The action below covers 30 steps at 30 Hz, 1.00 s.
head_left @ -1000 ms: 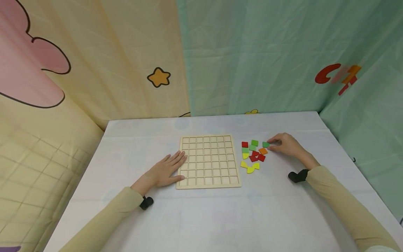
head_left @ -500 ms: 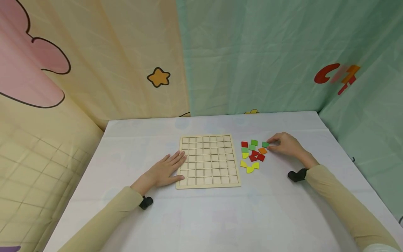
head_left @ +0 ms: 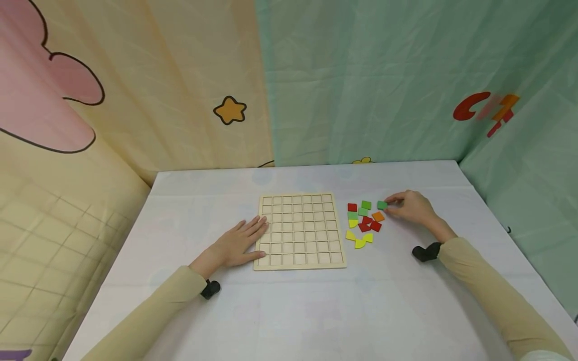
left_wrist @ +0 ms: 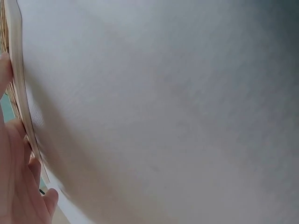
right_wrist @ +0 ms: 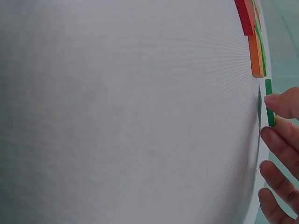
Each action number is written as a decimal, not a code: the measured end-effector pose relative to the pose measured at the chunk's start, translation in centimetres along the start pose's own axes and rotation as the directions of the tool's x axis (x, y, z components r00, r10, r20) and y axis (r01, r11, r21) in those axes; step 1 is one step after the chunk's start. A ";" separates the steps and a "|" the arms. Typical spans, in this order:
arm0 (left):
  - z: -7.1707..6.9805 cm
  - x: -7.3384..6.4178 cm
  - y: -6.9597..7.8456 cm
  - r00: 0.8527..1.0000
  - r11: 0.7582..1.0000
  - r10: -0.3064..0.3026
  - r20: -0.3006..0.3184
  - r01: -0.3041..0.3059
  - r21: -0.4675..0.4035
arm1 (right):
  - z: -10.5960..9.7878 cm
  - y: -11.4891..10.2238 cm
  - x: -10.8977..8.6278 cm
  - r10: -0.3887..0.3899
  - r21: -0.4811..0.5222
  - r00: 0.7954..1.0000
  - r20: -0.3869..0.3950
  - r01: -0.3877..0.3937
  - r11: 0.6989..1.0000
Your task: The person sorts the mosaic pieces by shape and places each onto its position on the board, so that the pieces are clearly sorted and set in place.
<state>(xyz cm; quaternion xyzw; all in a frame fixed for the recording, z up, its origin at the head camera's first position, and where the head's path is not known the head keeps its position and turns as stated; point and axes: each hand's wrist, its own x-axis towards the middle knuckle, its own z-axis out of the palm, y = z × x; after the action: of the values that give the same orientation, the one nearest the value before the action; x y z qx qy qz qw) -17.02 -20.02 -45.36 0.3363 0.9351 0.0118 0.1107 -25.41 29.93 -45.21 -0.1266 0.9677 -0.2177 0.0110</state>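
My left hand (head_left: 237, 245) lies flat with its fingers spread, fingertips and thumb resting on the left edge of a wooden grid board (head_left: 300, 231). In the left wrist view those fingers (left_wrist: 18, 172) touch the rim of the board (left_wrist: 17, 56). My right hand (head_left: 412, 206) pinches a dark green tile (head_left: 382, 205) between thumb and index finger. The right wrist view has the green tile (right_wrist: 269, 102) held just off the white cloth, beside an orange tile (right_wrist: 255, 56) and a red tile (right_wrist: 245, 16). An orange square (head_left: 378, 216) lies nearest that hand in the head view.
Several loose tiles lie right of the board: a red square (head_left: 352, 207), a green square (head_left: 366, 205), red pieces (head_left: 376, 226) and yellow pieces (head_left: 359, 243). A white cloth covers the table (head_left: 298, 311). Printed curtains (head_left: 388, 100) hang behind it.
The green tile has risen very slightly in the right hand's pinch. The left hand stays on the board, and the loose tiles have not moved.
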 end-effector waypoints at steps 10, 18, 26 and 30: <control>-0.2 -0.1 0.0 1.000 1.000 0.007 0.005 -0.007 0.005 | 0.0 -1.2 -0.2 -0.015 0.010 0.999 -0.032 0.015 1.000; 0.0 0.0 -0.1 1.000 1.000 -0.003 0.007 0.002 0.005 | -0.4 -2.6 -0.1 0.012 0.002 1.000 -0.011 -0.012 1.000; 0.1 0.0 -0.1 1.000 1.000 -0.004 0.003 0.004 0.005 | -0.2 -4.3 0.4 0.012 0.021 1.000 -0.008 -0.012 1.000; 0.0 -0.1 0.0 1.000 1.000 0.002 -0.004 -0.002 0.002 | 0.1 -5.2 0.6 0.007 0.023 1.000 -0.008 -0.007 1.000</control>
<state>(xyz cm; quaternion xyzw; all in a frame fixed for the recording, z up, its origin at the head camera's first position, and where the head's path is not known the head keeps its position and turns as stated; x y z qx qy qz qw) -16.97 -20.05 -45.35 0.3375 0.9350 0.0116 0.1083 -24.74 25.21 -43.03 -0.1223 0.9656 -0.2291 0.0094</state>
